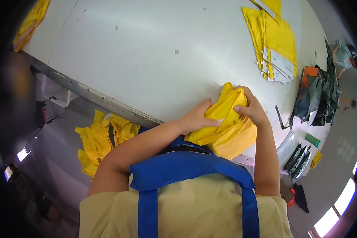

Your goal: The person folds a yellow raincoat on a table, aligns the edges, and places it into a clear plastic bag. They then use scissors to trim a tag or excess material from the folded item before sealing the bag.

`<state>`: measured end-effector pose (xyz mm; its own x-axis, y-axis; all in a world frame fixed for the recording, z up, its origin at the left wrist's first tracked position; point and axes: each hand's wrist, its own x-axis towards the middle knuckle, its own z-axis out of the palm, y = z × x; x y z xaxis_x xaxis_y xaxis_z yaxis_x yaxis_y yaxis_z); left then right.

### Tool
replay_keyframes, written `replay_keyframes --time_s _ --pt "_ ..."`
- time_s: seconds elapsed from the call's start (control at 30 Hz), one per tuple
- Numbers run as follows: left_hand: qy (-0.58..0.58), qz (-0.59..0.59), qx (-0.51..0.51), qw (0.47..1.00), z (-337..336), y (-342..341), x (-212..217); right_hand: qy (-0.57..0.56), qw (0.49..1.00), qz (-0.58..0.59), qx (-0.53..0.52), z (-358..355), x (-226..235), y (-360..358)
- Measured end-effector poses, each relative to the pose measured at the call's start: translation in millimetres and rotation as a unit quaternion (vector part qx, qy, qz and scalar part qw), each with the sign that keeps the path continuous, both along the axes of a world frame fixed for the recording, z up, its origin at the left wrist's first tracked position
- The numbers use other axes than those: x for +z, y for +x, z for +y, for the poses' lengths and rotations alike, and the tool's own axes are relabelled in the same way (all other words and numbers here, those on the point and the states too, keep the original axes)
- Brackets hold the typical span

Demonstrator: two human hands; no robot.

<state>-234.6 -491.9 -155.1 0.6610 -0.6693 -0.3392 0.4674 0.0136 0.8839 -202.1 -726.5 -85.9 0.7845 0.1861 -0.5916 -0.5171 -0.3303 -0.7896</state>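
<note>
A bunched piece of yellow cloth [230,127] is in both my hands at the near edge of the pale table [146,63]. My left hand [199,118] grips its left side, thumb lying across the folds. On the right side my right hand [250,108] has its fingers wrapped behind the upper part and its thumb pressed on the front. The lower end of the cloth hangs toward my blue apron [190,168]. Whether anything lies inside the folds is hidden.
Folded yellow pieces with white labels [279,43] are stacked at the far right. A loose yellow heap [103,137] sits below the table edge at left. Dark green cloth [323,93], a green roll [312,140] and dark packets [299,160] lie on the right. Another person [343,55] is beyond.
</note>
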Motion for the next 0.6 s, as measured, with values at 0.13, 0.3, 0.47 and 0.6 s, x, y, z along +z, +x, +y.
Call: replay_keyframes --time_s 0.13,0.3,0.47,0.6 --pt "-0.063 0.257 -0.025 0.964 -8 8 -1 -0.045 0.998 -0.01 0.042 -6 4 -7" --pt "0.2 -0.051 -0.006 0.979 -26 12 -7 -0.094 0.994 0.009 0.054 -2 15 -4" --pt "0.168 -0.106 -0.051 0.979 -29 18 -8 -0.054 0.998 0.009 0.033 -7 13 -10" --pt "0.074 0.133 0.014 0.988 -35 21 -2 -0.057 0.996 -0.053 0.03 -1 18 -10"
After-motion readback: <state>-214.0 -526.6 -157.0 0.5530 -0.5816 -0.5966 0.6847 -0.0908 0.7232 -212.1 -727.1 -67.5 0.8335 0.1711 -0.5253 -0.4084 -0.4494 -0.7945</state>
